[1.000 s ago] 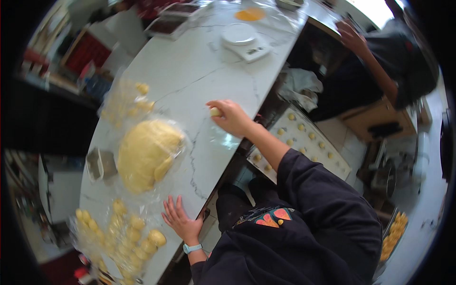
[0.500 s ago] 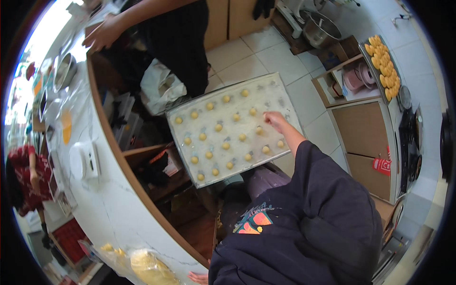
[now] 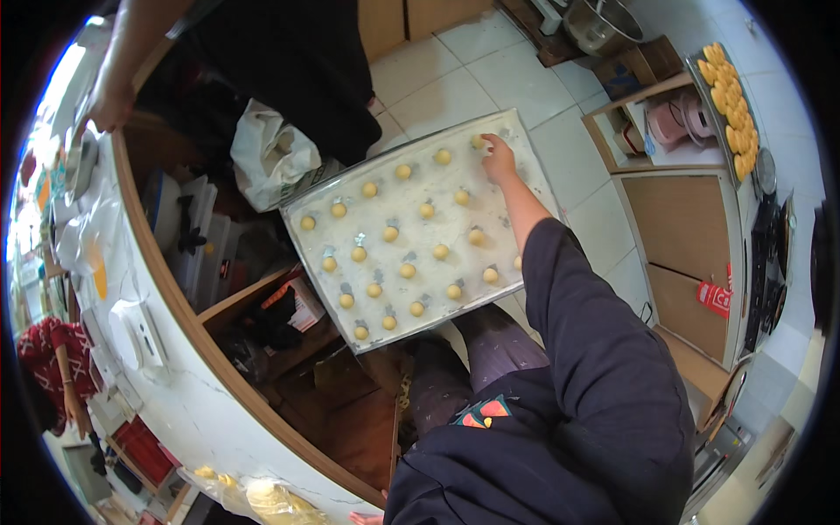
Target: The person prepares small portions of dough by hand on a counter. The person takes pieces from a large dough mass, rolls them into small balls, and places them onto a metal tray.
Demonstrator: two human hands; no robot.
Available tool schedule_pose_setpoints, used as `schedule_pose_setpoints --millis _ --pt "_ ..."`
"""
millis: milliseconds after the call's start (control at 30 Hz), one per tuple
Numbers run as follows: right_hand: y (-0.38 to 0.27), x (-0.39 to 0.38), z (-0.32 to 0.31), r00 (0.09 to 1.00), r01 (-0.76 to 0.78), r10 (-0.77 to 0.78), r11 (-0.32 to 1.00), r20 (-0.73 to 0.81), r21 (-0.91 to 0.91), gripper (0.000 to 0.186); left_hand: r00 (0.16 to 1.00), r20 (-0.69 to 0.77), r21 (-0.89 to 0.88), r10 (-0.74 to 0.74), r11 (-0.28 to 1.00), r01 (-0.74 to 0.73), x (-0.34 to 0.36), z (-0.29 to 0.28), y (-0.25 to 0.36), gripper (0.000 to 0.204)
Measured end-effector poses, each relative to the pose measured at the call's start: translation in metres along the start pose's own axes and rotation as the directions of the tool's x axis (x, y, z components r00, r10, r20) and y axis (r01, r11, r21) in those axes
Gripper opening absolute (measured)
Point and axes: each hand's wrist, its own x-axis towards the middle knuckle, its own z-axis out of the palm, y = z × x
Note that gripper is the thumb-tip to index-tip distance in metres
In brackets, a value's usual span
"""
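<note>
My right hand (image 3: 500, 159) reaches over the far right part of a lined baking tray (image 3: 516, 124). Its fingers are pinched at a small round dough ball (image 3: 478, 141), which sits at the end of the far row. Several more pale dough balls (image 3: 390, 234) stand in rows on the tray, spaced apart. Dark smudges show on the liner beside many of them. At the lower edge, only a bit of my left hand (image 3: 367, 518) shows, its fingers flat by the counter's rim; the rest is hidden by my dark shirt.
A marble-patterned counter (image 3: 188, 394) runs along the left, with bagged dough (image 3: 276, 500) and a white scale (image 3: 136, 334) on it. A co-worker's arm (image 3: 122, 70) is at upper left. Yellow pastries fill a tray (image 3: 696, 66) at right. A mixer bowl (image 3: 604, 31) stands behind.
My right hand has moved away from me to the tray's far right area. One more dough ball now shows at the end of the far row. The co-worker's hand has shifted left and down.
</note>
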Motion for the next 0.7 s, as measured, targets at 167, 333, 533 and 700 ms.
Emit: schedule_pose_setpoints --millis 167,333,533,700 --pt "-0.049 -0.063 0.015 0.976 0.122 -0.068 0.957 -0.207 0.263 0.036 0.997 0.022 -0.008 -0.077 0.997 0.078 -0.022 -0.013 -0.002 0.097" --pt "-0.192 -0.187 0.060 0.908 0.309 -0.402 0.833 0.118 0.459 0.012 0.953 0.203 0.013 -0.225 0.974 0.227 -0.031 -0.025 0.002 0.098" --pt "-0.436 -0.360 0.100 -0.030 0.515 -0.983 0.139 0.180 0.846 0.007 0.907 0.235 -0.029 -0.348 0.931 0.365 -0.021 -0.036 0.011 0.099" --pt "-0.465 -0.496 0.213 -0.511 0.649 -0.762 -0.039 0.398 0.760 0.028 0.851 0.231 -0.036 -0.472 0.870 0.492 -0.020 -0.041 0.021 0.095"
